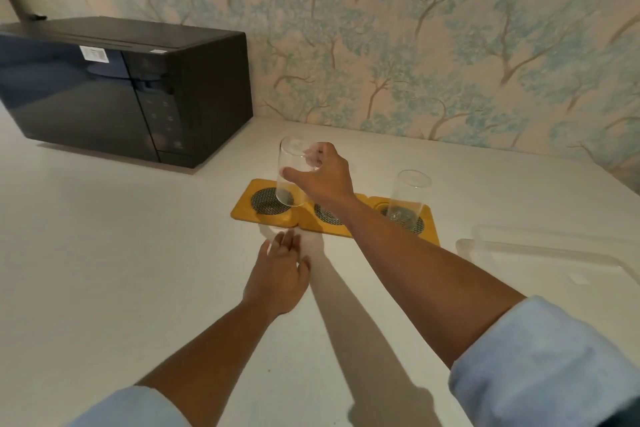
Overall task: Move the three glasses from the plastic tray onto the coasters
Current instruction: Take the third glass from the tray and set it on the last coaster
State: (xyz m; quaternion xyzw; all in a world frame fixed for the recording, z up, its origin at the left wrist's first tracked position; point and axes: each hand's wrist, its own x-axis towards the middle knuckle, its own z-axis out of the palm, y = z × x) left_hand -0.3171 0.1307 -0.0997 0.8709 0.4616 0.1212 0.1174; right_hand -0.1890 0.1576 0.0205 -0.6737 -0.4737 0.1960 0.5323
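Yellow coasters [334, 215], three of them joined in a row, lay on the white counter [121, 253], each with a dark mesh circle in its middle. The right hand [323, 177] reached across from the right and gripped a clear glass [292, 172] around its upper part, thumb on the near side and fingers curled round the far side. The glass leaned a little, its base over the right edge of the mesh on the left coaster; whether the base touched the coaster could not be told. A second clear glass [408, 198] stood upright on the right coaster. The middle coaster was partly hidden behind the right wrist. The left hand [280, 274] lay open and empty, fingers straight and close together, just near of the left coaster, holding nothing. A clear plastic tray [540, 250] sat at the right, near the right coaster; no glass was seen on its visible part. A black microwave [121, 87] stood far left against the tree-patterned wallpaper [415, 28]. Pale blue sleeves were rolled up on both forearms.
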